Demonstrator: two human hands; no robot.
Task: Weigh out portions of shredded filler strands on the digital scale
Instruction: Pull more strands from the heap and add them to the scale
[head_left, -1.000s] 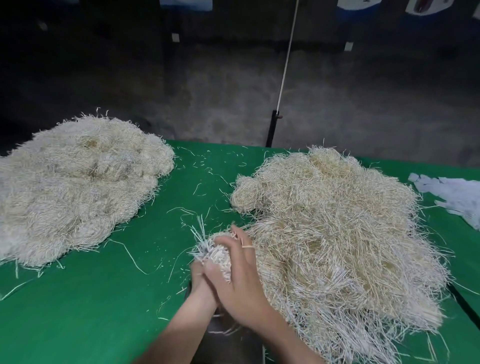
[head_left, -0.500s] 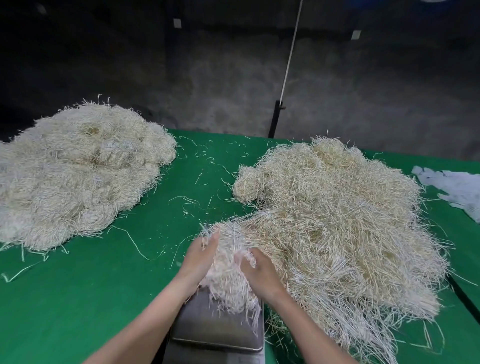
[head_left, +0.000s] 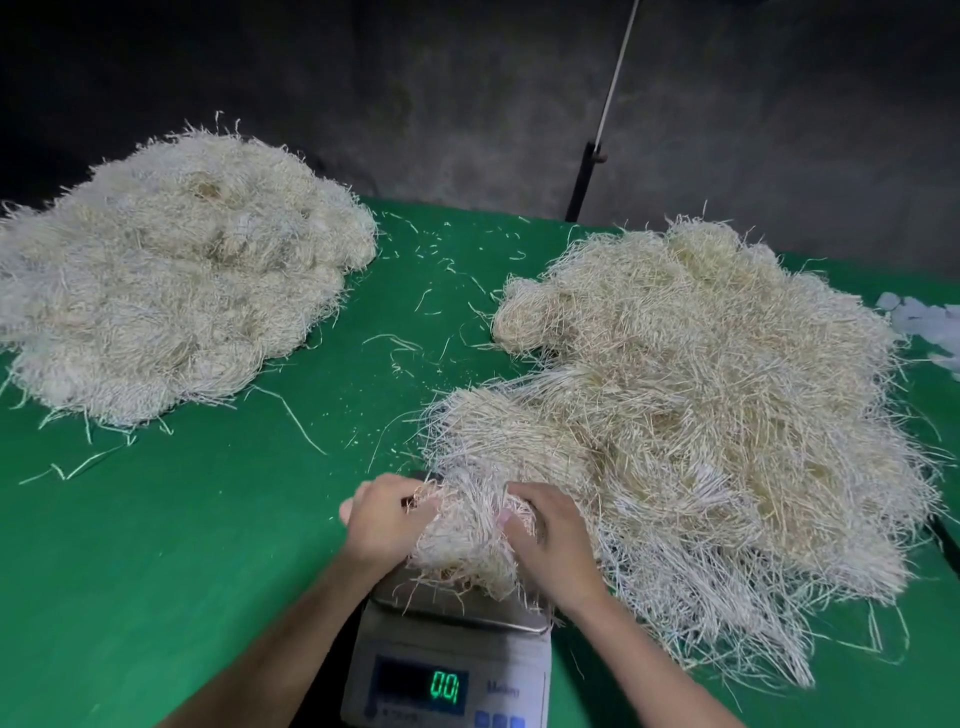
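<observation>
Head view looks down on the digital scale (head_left: 447, 649) at the near edge of the green table (head_left: 156, 571), and all places below are given from that scale. Directly above its steel platter (head_left: 457, 610) both hands hold one bundle of strands (head_left: 462, 530): the left hand (head_left: 382, 519) grasps its left flank with fingers curled into it, and the right hand (head_left: 550, 540) clutches the right flank the same way. A two-sided grip likely serves to keep loose fibres gathered while the portion is lowered. The lowest ends brush the platter, yet the display (head_left: 444, 686) shows a figure close to zero, so the hands probably carry most of the weight. The bundle is pale cream, thin, stiff and straw-like, bent over in the middle, with frayed ends pointing down. Just right of the scale and beyond it spreads the large source heap (head_left: 701, 389), close enough for easy reach. Far to the left and beyond lies a second heap (head_left: 171, 270), well apart, perhaps weighed portions, with stray strands on the cloth between.
</observation>
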